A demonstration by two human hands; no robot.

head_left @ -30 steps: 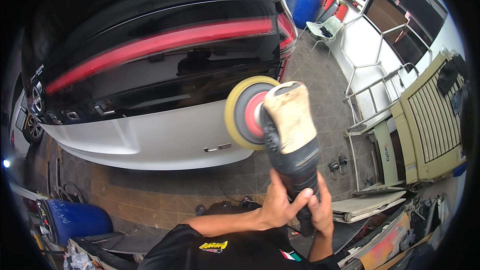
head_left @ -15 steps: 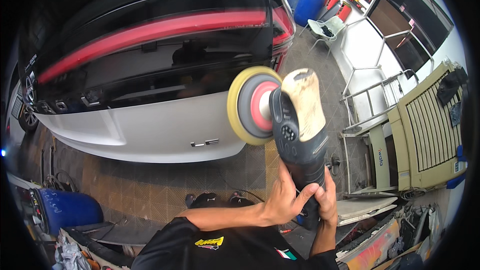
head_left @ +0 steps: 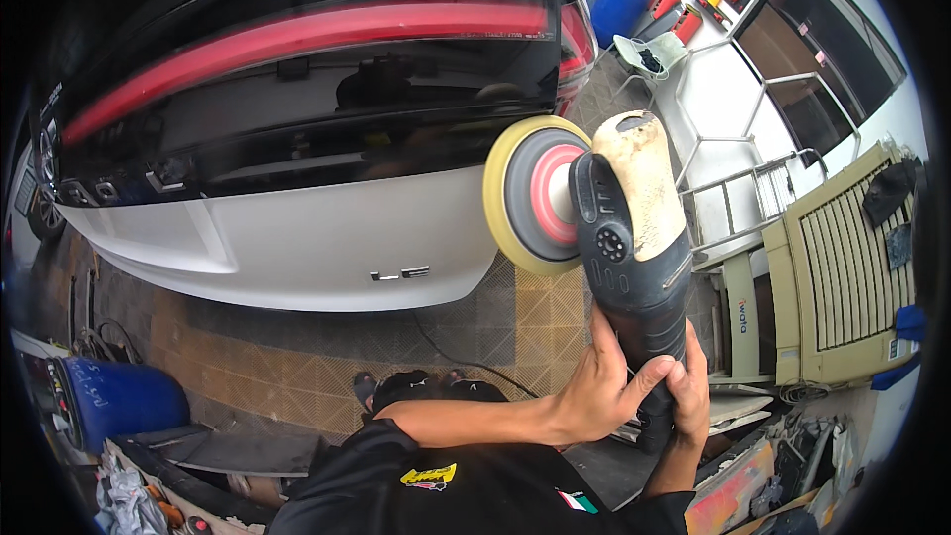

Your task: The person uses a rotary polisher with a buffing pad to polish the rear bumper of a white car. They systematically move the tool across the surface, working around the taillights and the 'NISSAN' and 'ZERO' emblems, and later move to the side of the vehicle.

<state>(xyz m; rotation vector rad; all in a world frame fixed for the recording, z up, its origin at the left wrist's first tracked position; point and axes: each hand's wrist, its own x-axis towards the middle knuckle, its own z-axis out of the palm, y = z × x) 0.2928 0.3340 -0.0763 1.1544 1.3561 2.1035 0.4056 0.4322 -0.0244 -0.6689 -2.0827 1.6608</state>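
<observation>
A polisher (head_left: 639, 267) stands tilted upright in front of me, its round yellow-edged pad (head_left: 500, 203) facing left. My left hand (head_left: 602, 391) wraps the lower part of its dark grip from the left. From the other side my right hand (head_left: 690, 391) closes round the same grip, lower down. Behind the pad is a car's rear end, with a silver lower panel (head_left: 327, 238), a glossy black panel (head_left: 347, 168) and a red light strip (head_left: 297, 45). The pad overlaps the panel's right end in view; whether they touch, I cannot tell.
A dark cable (head_left: 475, 362) crosses the tiled floor (head_left: 550, 322) near my feet. A blue drum (head_left: 124, 401) lies at the left. Toward the right are a metal frame (head_left: 738, 208), a beige louvred unit (head_left: 842, 258) and a chair (head_left: 649, 54). Loose panels lie behind me.
The polisher, with both hands on it, has moved to the right and slightly up in view. The whole view has shifted a little. Both hands keep their grip.
</observation>
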